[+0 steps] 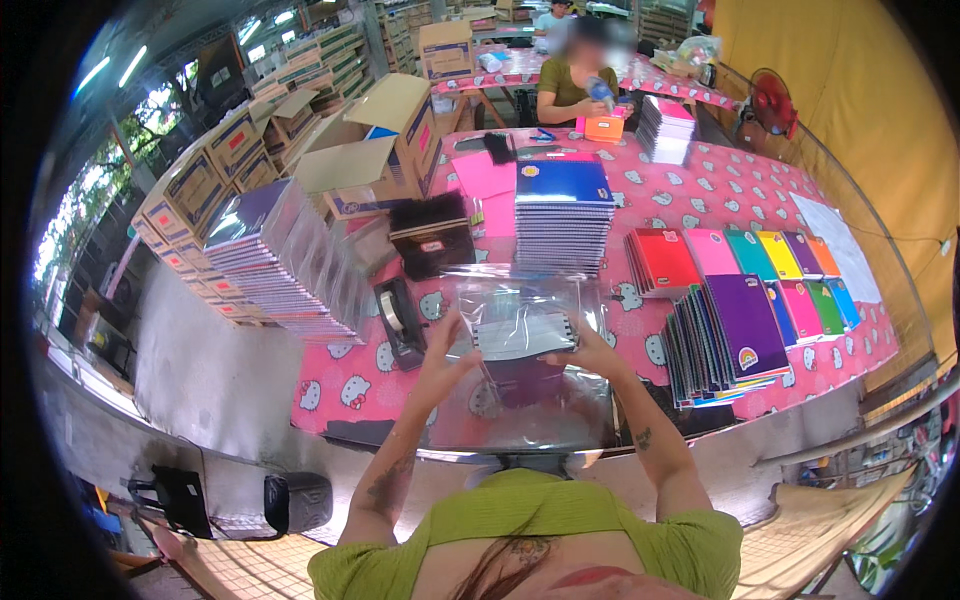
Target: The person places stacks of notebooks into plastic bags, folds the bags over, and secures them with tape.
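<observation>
Black tape dispenser (404,343) sits beside the left hand (447,352), which grips a plastic-covered notebook stack (522,338) at the table's (326,378) near edge; its pale page side runs crosswise to the right hand (592,354), equally close, gripping too.

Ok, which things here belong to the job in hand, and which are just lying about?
Likely the job:
clear plastic bag, between left hand and right hand
blue-topped notebook stack
purple-topped notebook stack
perhaps tape dispenser

Seemingly lying about:
red fan
white sheet
</observation>
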Action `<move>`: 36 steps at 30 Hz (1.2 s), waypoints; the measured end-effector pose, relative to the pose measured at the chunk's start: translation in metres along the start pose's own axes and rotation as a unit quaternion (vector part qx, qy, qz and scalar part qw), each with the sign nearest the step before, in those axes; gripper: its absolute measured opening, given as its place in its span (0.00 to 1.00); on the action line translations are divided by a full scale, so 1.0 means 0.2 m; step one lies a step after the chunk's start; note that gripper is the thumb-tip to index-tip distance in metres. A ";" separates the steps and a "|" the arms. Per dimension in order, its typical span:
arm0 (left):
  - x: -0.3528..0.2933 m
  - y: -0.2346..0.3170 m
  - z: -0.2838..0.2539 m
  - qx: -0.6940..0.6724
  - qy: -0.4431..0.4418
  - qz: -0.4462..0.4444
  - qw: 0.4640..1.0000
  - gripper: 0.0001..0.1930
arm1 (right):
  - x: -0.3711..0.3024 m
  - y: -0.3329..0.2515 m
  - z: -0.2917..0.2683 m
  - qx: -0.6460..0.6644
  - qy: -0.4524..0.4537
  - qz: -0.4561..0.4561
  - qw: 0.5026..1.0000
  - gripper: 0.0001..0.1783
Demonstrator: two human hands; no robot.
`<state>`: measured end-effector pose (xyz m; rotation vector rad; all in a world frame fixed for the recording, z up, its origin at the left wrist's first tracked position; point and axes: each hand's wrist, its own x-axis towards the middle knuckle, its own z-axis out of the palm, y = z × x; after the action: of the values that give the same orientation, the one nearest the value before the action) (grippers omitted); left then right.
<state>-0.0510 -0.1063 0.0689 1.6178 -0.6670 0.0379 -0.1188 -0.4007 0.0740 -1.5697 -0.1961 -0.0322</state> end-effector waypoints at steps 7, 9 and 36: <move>0.12 0.19 -0.06 0.006 0.198 -0.017 0.980 0.22 | 0.07 -0.31 -0.05 -0.124 0.094 -0.087 0.984 0.23; -0.02 -0.03 -0.31 0.146 0.256 -0.065 0.953 0.22 | 0.04 -0.44 0.01 -0.176 0.198 -0.149 0.953 0.22; 0.17 0.21 -0.37 -0.047 -0.076 0.015 0.996 0.08 | 0.18 -0.69 0.49 -0.523 -0.007 -0.186 0.832 0.19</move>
<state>-0.0138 -0.0517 0.1333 1.5311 -0.7979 -0.0939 -0.1132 -0.2999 0.2145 -2.6053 -0.5604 -0.5112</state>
